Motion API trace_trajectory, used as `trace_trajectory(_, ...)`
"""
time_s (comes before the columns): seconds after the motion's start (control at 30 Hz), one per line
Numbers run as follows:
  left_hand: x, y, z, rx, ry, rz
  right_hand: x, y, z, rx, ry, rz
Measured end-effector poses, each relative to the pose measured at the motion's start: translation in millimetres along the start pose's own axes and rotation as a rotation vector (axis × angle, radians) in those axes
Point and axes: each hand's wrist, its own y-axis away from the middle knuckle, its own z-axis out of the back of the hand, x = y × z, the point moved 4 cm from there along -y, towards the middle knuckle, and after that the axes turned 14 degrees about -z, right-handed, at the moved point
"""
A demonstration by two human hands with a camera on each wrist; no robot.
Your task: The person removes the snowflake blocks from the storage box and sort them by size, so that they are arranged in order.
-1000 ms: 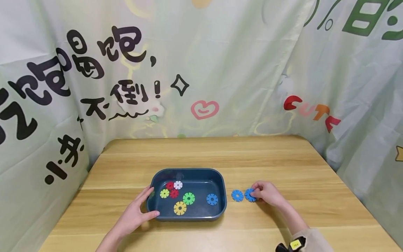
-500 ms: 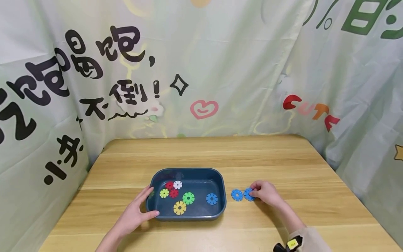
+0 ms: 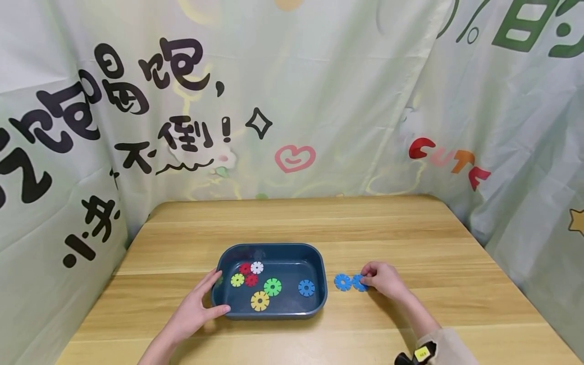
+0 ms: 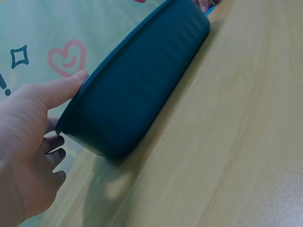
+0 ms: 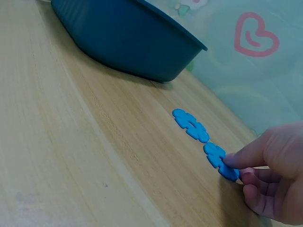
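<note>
We see the right hand [image 3: 385, 280] pinching a flat, notched blue plastic disc [image 5: 214, 156] just beside a matching blue disc [image 3: 342, 282] on the wood-grain tabletop [image 3: 456, 304], right of the dark-blue rectangular plastic tray [image 3: 287, 268]. The left hand [image 3: 191, 312], fingers spread, touches the tray's left rim. Past the right hand, tabletop runs to its right edge.

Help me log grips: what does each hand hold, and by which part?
Right hand: rightmost blue notched plastic disc, by its right side. Left hand: navy rectangular plastic tray, left end.

A notched blue disc [image 3: 338, 283] lies flat between the navy tray [image 3: 289, 272] and its pinched twin [image 3: 357, 285].
</note>
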Motion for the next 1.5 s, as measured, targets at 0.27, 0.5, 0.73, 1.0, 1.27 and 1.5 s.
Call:
trace_trajectory(0.27, -0.3, -0.3, -0.8, 0.004, -0.006, 0.013, -5.9, -1.2, 6.3, 0.056, -0.182, -0.062)
trace_trajectory(0.5, -1.9, 0.0, -0.3, 0.006, 0.003, 0.013, -8.1, -0.7, 13.1, 0.110, -0.246, -0.079)
trace_trajectory(0.73, -2.2, 0.4, -1.5, 0.001, 0.007, 0.019, -14.6, -2.2, 22.3, 0.150, -0.299, -0.062)
trace_trajectory(1.0, -2.6, 0.1, -1.3, -0.008, 0.026, 0.034, -10.5, -4.3, 40.5, 0.170, -0.356, 0.022)
trace_trajectory(1.27, -0.7, -1.2, -0.4, -0.012, 0.018, 0.052, 17.1, -1.9, 49.2, 0.138, -0.334, -0.009)
trace_trajectory(1.5, -0.3, 0.7, -1.9, -0.020, 0.016, 0.056, 44.2, -2.9, 51.2, 0.129, -0.310, 0.052)
